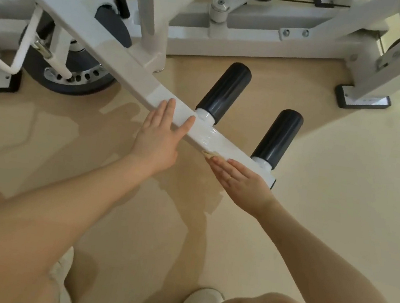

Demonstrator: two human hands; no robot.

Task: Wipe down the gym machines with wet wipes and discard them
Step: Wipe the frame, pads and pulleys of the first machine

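- The gym machine (258,40) is big and white, and it fills the top of the view.
- A long white bar (118,66) sticks out from the machine, going from the top left corner down to its free end near the middle right.
- Two black grips (224,91) stick out from the far side of the bar, one near its free end and one a bit further up.
- The left hand (160,134) lies flat on top of the bar, just beside the upper grip. Its fingers are straight and hold nothing. I think it keeps the bar from swinging, so it should press down firmly.
- The right hand (238,178) is at the near edge of the bar, close to the free end. Its fingers are straight and press on the wipe; they are not curled around it.
- The wet wipe (210,154) is small and mostly hidden under the right fingertips. Only a little tan corner peeks out against the bar's near edge.
- The bar looks shiny and wet between the two hands.
- To wipe well, I think the right hand should slide the wipe along the whole side, right to the end, and then do the black grips too.
- No bin, box or wipe pack shows here, so I cannot tell where the used wipe goes.
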